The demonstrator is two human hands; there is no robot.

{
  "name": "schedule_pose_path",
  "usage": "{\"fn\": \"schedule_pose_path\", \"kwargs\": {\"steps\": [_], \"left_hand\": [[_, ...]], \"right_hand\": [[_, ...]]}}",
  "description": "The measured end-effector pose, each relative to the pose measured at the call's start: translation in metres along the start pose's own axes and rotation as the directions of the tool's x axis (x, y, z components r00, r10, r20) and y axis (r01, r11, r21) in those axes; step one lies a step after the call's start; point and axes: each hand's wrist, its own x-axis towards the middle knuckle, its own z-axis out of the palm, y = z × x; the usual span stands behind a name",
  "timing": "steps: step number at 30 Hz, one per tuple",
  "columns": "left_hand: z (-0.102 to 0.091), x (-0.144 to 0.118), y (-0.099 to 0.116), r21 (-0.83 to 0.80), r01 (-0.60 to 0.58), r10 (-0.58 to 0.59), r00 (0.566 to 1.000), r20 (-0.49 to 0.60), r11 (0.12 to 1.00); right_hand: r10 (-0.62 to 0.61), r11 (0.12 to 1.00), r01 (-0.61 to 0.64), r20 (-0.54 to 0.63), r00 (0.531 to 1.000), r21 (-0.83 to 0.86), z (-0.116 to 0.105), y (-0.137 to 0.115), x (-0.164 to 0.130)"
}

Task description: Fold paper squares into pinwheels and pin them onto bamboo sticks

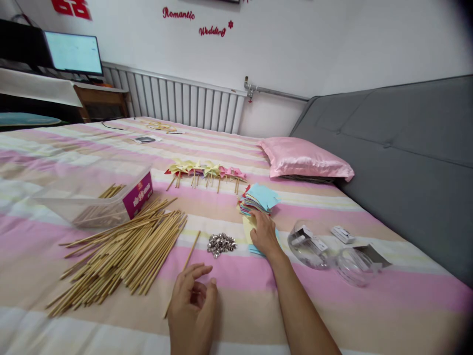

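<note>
On the pink-and-cream striped bedspread (pixel 332 291), the big loose heap of thin bamboo sticks (pixel 121 251) lies at nine o'clock from the person's left hand (pixel 192 303), and the soft cover could let sticks roll if that hand brushes them. The right hand (pixel 263 231), fingers spread flat and holding nothing, presses a yellow paper square (pixel 248 228) just below the fanned stack of coloured paper squares (pixel 258 198) at twelve o'clock, so a careless pull could topple the stack. The left hand's fingers are loosely curled apart beside a single bamboo stick (pixel 191 251), and the small pile of silver metal pins (pixel 220 244) at one o'clock could scatter or prick.
</note>
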Motion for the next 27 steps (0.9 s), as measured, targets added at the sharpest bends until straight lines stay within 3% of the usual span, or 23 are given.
{"fn": "schedule_pose_path", "kwargs": {"steps": [6,14,27], "left_hand": [[0.002,-0.002,0.003,-0.019,0.010,-0.010,0.999,-0.031,1.000],[0.000,-0.001,-0.003,0.010,-0.015,0.014,1.000,0.010,1.000],[0.001,-0.003,-0.001,-0.003,0.019,-0.019,1.000,0.011,1.000]], "right_hand": [[-0.015,1.000,0.015,-0.023,1.000,0.027,-0.006,-0.002,-0.001],[-0.035,0.995,0.037,-0.022,0.999,0.095,-0.012,-0.006,-0.001],[-0.002,0.978,0.014,-0.057,0.998,0.210,-0.005,0.000,0.001]]}}
